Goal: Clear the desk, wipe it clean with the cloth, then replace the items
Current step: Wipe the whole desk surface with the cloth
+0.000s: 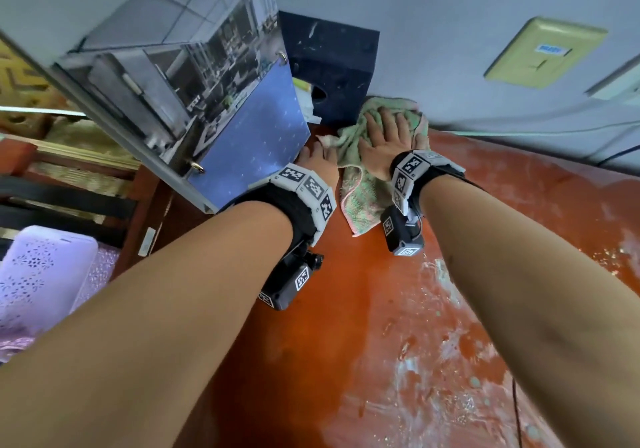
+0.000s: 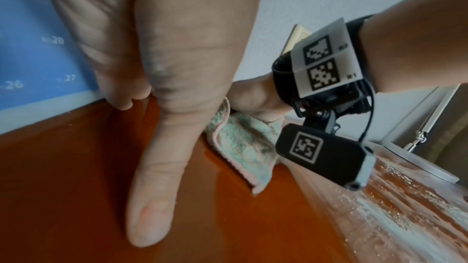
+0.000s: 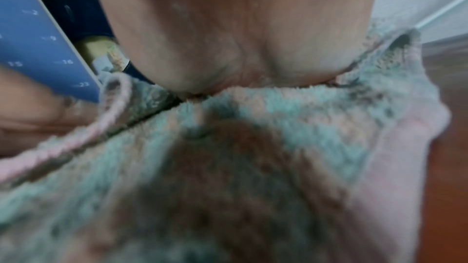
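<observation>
Desk: we see a glossy reddish-brown desk [image 1: 346, 309] set against a pale grey wall [image 1: 450, 32]; its near right part is streaked with whitish wet residue, while the patch by our hands looks dark and shiny.
Cloth: a crumpled green and pink cloth [image 1: 360, 191] lies at the back of the desk, one corner trailing toward us and the far end bunched near the wall.
Right hand: our right hand [image 1: 388, 143] lies flat on the cloth, fingers spread and straight, palm pressing down; it does not clutch the cloth. In the right wrist view the heel of the palm sits directly on the terry fabric.
Left hand: our left hand [image 1: 318, 160] rests on the bare desk just left of the cloth, beside the calendar's lower edge. The left wrist view shows the thumb [image 2: 154, 197] stretched out straight along the wood, and the hand holds nothing; we cannot see the other fingertips clearly.
Calendar: a desk calendar [image 1: 249, 129] with a blue page of dates and a photo panel above stands tilted at the desk's back left, its base on the wood.
Box: a dark navy box [image 1: 332, 67] with a round hole sits against the wall, behind the calendar and touching the cloth's far end.
Wall plate: a yellowish plate [image 1: 543, 53] is fixed to the wall at the right.
Left of desk: a lilac perforated plastic piece [image 1: 45, 267] sits below the desk edge.
</observation>
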Demonstrator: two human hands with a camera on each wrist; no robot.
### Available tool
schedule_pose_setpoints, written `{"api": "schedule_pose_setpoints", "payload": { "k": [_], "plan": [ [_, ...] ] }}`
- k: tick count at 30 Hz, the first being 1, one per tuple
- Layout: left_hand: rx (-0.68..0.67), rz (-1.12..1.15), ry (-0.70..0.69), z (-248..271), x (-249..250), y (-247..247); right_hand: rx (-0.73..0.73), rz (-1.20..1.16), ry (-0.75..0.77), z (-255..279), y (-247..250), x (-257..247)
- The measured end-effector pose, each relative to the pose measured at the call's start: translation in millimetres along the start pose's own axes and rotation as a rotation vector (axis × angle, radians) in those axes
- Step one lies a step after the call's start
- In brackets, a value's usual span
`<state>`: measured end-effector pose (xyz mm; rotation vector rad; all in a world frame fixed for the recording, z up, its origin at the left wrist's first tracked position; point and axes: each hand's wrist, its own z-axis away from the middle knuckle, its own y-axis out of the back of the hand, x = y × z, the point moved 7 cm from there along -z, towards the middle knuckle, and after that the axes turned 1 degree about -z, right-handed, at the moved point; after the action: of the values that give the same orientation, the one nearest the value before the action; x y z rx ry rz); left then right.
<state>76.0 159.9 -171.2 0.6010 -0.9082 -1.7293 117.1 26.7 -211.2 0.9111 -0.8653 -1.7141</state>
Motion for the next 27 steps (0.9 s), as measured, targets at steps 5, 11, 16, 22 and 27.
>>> {"api": "schedule_pose_setpoints", "payload": {
  "k": [5, 11, 16, 22, 27],
  "plan": [
    [0.035, 0.098, 0.021, -0.1, 1.7, -0.5, -0.004, 0.015, -0.022, -12.6, 10.8, 4.6],
    [0.025, 0.092, 0.053, -5.1, -1.2, -0.7, 0.007, -0.055, -0.111, 6.6, 4.5, 20.5],
    [-0.017, -0.057, 0.04, 5.0, 2.6, -2.6, -0.069, -0.153, -0.227, 59.5, -24.2, 47.8],
    [0.0, 0.074, 0.047, -6.5, 13.7, 0.6, -0.082, -0.225, -0.268, 69.5, -23.6, 59.8],
    [0.115, 0.115, -0.008, -22.6, 12.4, 2.6, -0.039, -0.28, -0.351, 52.3, -3.9, 67.5]
  ]
}}
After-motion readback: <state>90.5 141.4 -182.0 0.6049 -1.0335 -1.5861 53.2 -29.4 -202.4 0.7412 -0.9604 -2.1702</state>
